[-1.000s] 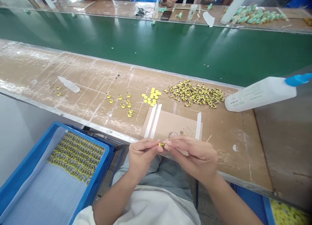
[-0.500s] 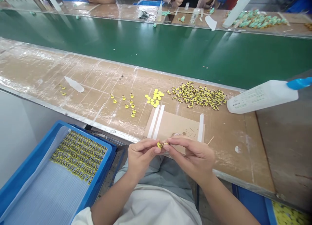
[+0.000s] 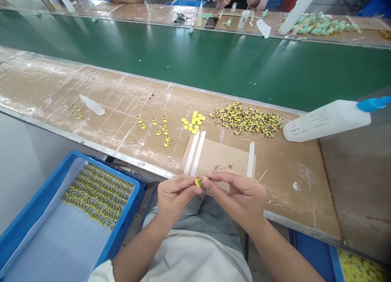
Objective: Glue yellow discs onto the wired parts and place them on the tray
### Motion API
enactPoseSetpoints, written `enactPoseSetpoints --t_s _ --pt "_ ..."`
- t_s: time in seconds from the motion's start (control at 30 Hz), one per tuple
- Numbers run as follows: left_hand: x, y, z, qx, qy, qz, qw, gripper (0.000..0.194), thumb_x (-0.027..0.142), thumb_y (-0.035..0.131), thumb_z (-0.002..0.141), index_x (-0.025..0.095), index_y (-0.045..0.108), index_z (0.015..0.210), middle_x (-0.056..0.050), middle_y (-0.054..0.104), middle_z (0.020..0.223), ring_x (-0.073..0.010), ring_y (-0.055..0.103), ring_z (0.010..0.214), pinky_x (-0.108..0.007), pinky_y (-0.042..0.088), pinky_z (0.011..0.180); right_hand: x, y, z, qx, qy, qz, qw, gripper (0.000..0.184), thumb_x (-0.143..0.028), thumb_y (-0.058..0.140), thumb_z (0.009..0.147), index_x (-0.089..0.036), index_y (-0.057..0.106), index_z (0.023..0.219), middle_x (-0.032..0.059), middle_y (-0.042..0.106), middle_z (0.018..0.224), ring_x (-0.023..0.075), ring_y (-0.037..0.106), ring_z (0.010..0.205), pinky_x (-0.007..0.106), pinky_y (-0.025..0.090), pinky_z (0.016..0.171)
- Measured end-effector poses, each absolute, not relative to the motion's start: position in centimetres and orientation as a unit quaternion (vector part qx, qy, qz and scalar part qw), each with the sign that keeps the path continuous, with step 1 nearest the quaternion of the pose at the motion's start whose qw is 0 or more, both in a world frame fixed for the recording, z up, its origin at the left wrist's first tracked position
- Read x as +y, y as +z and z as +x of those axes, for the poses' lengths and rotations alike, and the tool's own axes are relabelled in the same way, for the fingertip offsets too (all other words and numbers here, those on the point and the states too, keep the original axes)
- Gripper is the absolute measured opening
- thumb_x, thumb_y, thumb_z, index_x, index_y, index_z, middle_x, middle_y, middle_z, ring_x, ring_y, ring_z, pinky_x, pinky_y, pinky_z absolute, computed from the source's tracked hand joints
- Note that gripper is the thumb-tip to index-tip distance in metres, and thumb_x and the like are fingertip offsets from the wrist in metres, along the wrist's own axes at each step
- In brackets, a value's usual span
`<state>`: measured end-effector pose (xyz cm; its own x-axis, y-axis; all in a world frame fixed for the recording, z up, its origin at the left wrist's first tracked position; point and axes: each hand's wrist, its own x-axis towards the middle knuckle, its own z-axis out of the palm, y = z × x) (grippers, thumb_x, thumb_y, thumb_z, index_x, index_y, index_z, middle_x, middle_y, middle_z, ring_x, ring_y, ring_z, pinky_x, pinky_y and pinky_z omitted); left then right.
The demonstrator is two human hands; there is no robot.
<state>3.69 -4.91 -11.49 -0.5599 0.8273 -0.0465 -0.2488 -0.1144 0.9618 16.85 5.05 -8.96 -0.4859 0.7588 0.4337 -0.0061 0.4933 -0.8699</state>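
Between finger and thumb, my left hand (image 3: 175,194) pinches a small yellow disc (image 3: 198,182) over the table's front edge. My right hand (image 3: 241,194) meets it from the other side, its fingertips closed on a tiny yellow-and-dark figure (image 3: 205,180) against the disc; the fingers hide most of it. Just beyond the hands lies a cardboard sheet (image 3: 227,151) with white tape strips. Loose yellow discs (image 3: 194,121) are grouped behind it, beside a heap of yellow-and-dark figures (image 3: 247,119). Several figures on discs (image 3: 165,131) stand to the left.
A blue tray (image 3: 75,153) with rows of figures is at the lower left. A large white bottle with a blue cap (image 3: 326,119) lies at right; a small white bottle (image 3: 92,105) lies left. A green conveyor belt (image 3: 195,58) runs behind; two people sit across it.
Both hands stay together, shifted very slightly left in view, and the disc's face has turned a little. Across the belt, one person's hands have moved closer together.
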Motion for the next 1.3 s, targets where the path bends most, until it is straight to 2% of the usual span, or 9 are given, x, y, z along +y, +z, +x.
enactPoseSetpoints --t_s 0.23,0.43,0.53,0.63,0.93,1.03,1.13,1.2,1.3 --pt "-4.6 -10.6 3.4 0.551 0.693 0.277 0.373 0.011 0.021 0.082 0.073 0.026 0.082 0.082 -0.005 0.077 0.072 -0.0176 0.071 0.065 -0.027 0.061 0.062 5.0 -8.4 16.4 -0.753 0.434 -0.278 0.409 0.013 -0.017 0.079 0.078 -0.025 0.076 0.088 0.0014 0.077 0.08 0.0178 0.073 0.068 0.029 0.064 0.067" --pt "-4.9 -11.5 3.3 0.553 0.694 0.257 0.382 0.015 0.027 0.083 0.073 0.025 0.082 0.087 -0.006 0.077 0.075 -0.0171 0.07 0.062 -0.028 0.061 0.06 5.1 -8.8 16.1 -0.749 0.457 -0.28 0.389 0.01 -0.019 0.078 0.079 -0.026 0.077 0.087 0.0014 0.077 0.083 0.018 0.073 0.071 0.03 0.064 0.07" --pt "-5.0 -12.1 3.1 0.57 0.686 0.241 0.382 0.017 0.029 0.083 0.072 0.024 0.082 0.089 -0.007 0.078 0.083 -0.0201 0.072 0.072 -0.03 0.063 0.064 4.9 -9.2 15.5 -0.735 0.47 -0.312 0.377 0.006 -0.024 0.077 0.08 -0.024 0.076 0.085 0.0027 0.077 0.082 0.0188 0.074 0.071 0.031 0.065 0.071" --pt "-5.0 -12.5 2.9 0.582 0.684 0.216 0.382 0.02 0.029 0.083 0.072 0.022 0.082 0.091 -0.009 0.078 0.092 -0.023 0.073 0.08 -0.033 0.064 0.067 4.9 -9.6 14.7 -0.7 0.513 -0.34 0.363 0.008 -0.027 0.077 0.079 -0.021 0.076 0.085 0.0038 0.077 0.08 0.0184 0.073 0.069 0.029 0.065 0.068" --pt "-5.5 -12.6 1.9 0.56 0.697 0.171 0.414 0.025 0.025 0.085 0.07 0.019 0.081 0.094 -0.008 0.078 0.09 -0.0201 0.073 0.076 -0.034 0.063 0.074 5.0 -11.2 12.7 -0.606 0.641 -0.356 0.309 0.027 -0.039 0.08 0.077 -0.016 0.075 0.09 0.0086 0.077 0.081 0.0205 0.074 0.072 0.029 0.063 0.065" --pt "-5.8 -13.4 1.0 0.566 0.7 0.145 0.41 0.034 0.028 0.086 0.067 0.017 0.079 0.098 -0.009 0.078 0.089 -0.021 0.073 0.077 -0.036 0.063 0.075 5.4 -11.4 11.4 -0.65 0.581 -0.365 0.326 0.025 -0.039 0.076 0.079 -0.017 0.074 0.09 0.008 0.077 0.082 0.0201 0.074 0.071 0.03 0.062 0.065" --pt "-6.4 -13.7 -0.6 0.583 0.714 0.115 0.372 0.036 0.032 0.086 0.068 0.016 0.078 0.099 -0.01 0.078 0.089 -0.0205 0.073 0.078 -0.036 0.063 0.075 6.3 -12.2 9.2 -0.749 0.443 -0.35 0.347 0.018 -0.035 0.07 0.083 -0.019 0.074 0.091 0.0065 0.077 0.085 0.0199 0.073 0.075 0.033 0.06 0.075" --pt "-7.1 -12.8 -1.7 0.598 0.727 0.114 0.319 0.031 0.033 0.083 0.072 0.016 0.078 0.098 -0.009 0.077 0.087 -0.019 0.073 0.078 -0.034 0.063 0.075 7.0 -13.0 7.5 -0.825 0.338 -0.318 0.322 0.015 -0.031 0.065 0.088 -0.019 0.074 0.092 0.0062 0.077 0.087 0.0205 0.072 0.08 0.034 0.058 0.08" --pt "-8.4 -9.0 -2.4 0.584 0.763 0.175 0.216 0.023 0.032 0.078 0.078 0.02 0.079 0.097 -0.006 0.076 0.084 -0.0187 0.072 0.078 -0.033 0.064 0.073 7.5 -14.2 5.2 -0.894 0.224 -0.292 0.255 0.016 -0.025 0.059 0.091 -0.019 0.074 0.092 0.0072 0.076 0.086 0.0217 0.07 0.083 0.031 0.053 0.074"
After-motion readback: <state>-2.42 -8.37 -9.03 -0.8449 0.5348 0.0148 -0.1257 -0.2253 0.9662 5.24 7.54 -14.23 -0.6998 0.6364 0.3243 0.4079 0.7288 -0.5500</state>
